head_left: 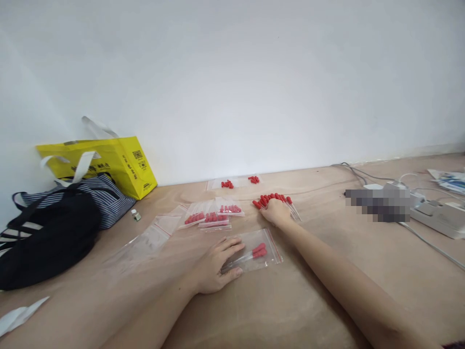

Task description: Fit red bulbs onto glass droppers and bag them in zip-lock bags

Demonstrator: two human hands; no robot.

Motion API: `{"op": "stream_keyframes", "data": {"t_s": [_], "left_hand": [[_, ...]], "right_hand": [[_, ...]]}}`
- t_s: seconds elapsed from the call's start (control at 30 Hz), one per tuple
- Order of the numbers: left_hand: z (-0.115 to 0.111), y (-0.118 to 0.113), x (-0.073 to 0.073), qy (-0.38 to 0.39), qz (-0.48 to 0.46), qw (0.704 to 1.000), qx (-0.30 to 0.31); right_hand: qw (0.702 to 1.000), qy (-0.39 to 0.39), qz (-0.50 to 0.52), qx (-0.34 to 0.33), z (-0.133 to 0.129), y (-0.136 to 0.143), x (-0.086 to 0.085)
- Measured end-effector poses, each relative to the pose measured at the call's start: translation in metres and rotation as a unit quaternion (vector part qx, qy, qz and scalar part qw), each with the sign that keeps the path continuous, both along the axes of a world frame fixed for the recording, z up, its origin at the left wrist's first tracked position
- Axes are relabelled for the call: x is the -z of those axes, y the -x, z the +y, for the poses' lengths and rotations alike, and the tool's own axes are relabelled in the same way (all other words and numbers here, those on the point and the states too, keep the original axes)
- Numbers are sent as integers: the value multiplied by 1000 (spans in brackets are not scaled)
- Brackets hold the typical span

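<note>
My left hand (pixel 221 264) lies on a clear zip bag (pixel 245 240), thumb and fingers apart, pressing it to the table. Inside that bag are a few droppers with red rubber bulbs (pixel 259 250) and clear stems. Farther away, my right hand (pixel 275 212) is at a row of loose red-bulbed droppers (pixel 272 198). Its fingers are curled in a pinch at the left end of the row, by a dropper (pixel 256 204); the fingertips are partly hidden. Filled bags of droppers (pixel 214 219) lie beyond my left hand, overlapping one another.
Flat clear zip bags (pixel 156 235) lie to the left. Against the wall are red bulbs on clear plastic (pixel 227 184). A yellow bag (pixel 134 165), a black bag (pixel 61 237) and a small bottle (pixel 135 214) stand left. A power strip (pixel 439 218) with cables lies right.
</note>
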State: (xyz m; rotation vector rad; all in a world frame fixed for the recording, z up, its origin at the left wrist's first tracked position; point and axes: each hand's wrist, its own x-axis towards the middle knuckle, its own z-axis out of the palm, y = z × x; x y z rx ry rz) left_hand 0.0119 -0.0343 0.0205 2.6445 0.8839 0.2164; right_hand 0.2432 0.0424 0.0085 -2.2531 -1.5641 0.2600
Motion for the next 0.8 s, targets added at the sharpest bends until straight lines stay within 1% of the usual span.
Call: {"op": "stream_keyframes", "data": {"t_s": [0.2, 0.3, 0.43, 0.47, 0.5, 0.53, 0.6, 0.63, 0.7, 0.8], "left_hand": [[1, 0, 1, -2, 0, 1000, 2], [0, 0, 0, -4, 4, 1000, 2], [-1, 0, -1, -8, 4, 1000, 1], [-1, 0, -1, -8, 2, 1000, 0], [-1, 0, -2, -8, 0, 1000, -1], [-1, 0, -1, -7, -1, 1000, -1], [-1, 0, -1, -4, 0, 1000, -2], [-1, 0, 0, -4, 1, 1000, -2], [-1, 1, 1, -5, 4, 1000, -1], [0, 2, 3, -4, 5, 1000, -4]], "right_hand": [[999, -35, 37, -14, -4, 0, 0], [993, -74, 72, -52, -7, -3, -5], [976, -137, 128, -109, -20, -19, -7], [966, -158, 162, -125, -26, -25, -6], [949, -182, 214, -143, -33, -30, -3], [924, -205, 280, -164, -40, -35, 1], [877, -208, 394, -179, -56, -41, 9], [859, -202, 437, -175, -62, -42, 13], [830, -196, 503, -143, -72, -41, 20], [795, -216, 560, -91, -77, -33, 25]]}}
